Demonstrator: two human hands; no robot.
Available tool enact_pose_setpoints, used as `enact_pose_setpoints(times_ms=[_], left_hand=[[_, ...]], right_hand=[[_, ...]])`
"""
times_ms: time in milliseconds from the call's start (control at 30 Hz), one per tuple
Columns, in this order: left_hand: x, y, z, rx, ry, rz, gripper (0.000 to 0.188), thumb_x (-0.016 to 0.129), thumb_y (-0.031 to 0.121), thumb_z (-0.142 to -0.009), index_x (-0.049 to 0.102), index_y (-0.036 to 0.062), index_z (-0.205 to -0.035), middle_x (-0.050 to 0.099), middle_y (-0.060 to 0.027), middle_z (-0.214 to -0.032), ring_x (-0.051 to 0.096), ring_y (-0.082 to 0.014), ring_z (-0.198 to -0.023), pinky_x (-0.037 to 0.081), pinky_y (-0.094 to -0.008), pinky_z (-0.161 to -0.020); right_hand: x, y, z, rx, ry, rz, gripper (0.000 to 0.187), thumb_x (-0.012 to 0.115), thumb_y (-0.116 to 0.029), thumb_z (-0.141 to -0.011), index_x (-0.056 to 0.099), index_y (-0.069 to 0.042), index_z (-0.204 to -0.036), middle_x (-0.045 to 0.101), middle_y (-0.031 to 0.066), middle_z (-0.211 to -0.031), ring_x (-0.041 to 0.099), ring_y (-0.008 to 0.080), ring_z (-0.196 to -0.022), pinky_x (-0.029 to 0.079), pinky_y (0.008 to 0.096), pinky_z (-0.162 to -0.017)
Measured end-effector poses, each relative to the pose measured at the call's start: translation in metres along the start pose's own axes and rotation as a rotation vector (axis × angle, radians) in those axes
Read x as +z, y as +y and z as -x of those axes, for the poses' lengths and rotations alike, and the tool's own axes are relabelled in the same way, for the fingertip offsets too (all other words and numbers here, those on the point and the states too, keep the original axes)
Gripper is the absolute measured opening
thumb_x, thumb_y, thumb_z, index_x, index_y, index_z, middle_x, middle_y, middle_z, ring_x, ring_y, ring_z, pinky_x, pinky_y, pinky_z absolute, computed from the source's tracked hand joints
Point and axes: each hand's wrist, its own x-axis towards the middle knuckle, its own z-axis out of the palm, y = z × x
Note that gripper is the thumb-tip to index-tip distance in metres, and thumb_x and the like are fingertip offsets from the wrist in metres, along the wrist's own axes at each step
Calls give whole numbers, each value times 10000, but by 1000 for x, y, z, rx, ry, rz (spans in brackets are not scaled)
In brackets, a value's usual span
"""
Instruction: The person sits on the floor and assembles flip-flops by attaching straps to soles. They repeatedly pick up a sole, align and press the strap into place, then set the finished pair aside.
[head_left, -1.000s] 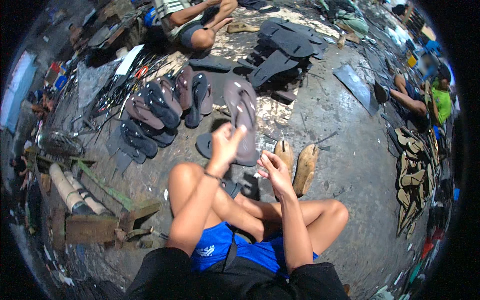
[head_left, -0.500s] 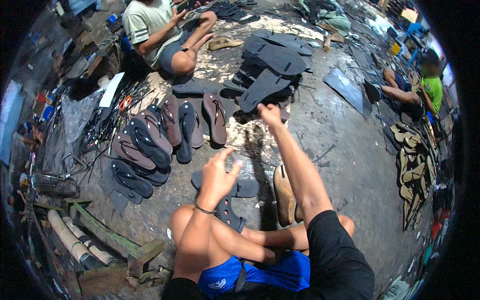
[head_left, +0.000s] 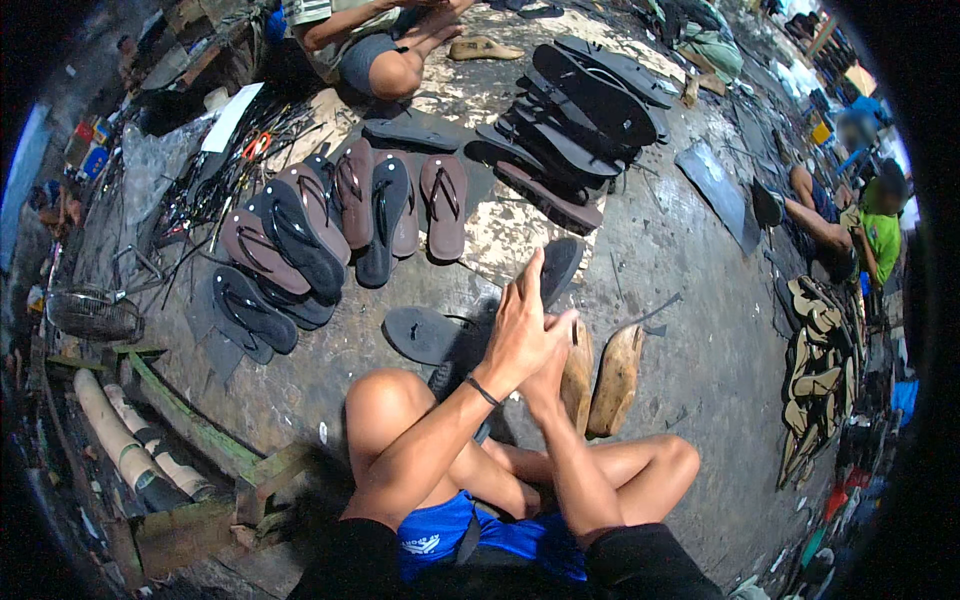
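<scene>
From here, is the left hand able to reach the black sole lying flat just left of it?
Probably yes. The left hand hovers beside the black sole, and nothing lies between them on the floor.

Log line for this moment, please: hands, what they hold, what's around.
left hand: over right hand, on dark sole | right hand: mostly hidden | wooden lasts: beside hands | flip-flop row: ahead-left

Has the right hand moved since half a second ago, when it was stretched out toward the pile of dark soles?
Yes. The right hand has pulled back from the dark sole pile to beside the left hand, near the wooden lasts.
</scene>
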Motion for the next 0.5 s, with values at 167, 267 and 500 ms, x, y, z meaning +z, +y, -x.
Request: enact_pose_setpoints(times_ms=[167,267,500], left_hand=[[-38,29,34,-85,-147,357,503,651,108,-906,463,30,-1366,685,-252,-1071,702,-306,-944,552,-403,-794],[-74,65,70,-227,-330,680,550,702,30,-861,493,17,-1370,700,-168,-1101,659,-145,-998,535,-311,-835],[-138,109,174,-8,-584,389,631,655,-91,-705,569,16,-1321,659,-147,-1239,627,-284,-1173,493,-362,-1009]], right_hand=[[-93,-52,52,40,-30,43,505,722,-86,-808,505,7,-1255,591,149,-1146,581,225,-1088,462,378,-935],[-145,-88,46,-136,158,-244,641,778,-89,-761,455,8,-1306,516,144,-1242,540,278,-1158,434,396,-995],[-203,-148,97,-343,-648,-199,524,770,-45,-765,599,25,-1255,630,162,-1179,632,309,-1105,517,375,-947]])
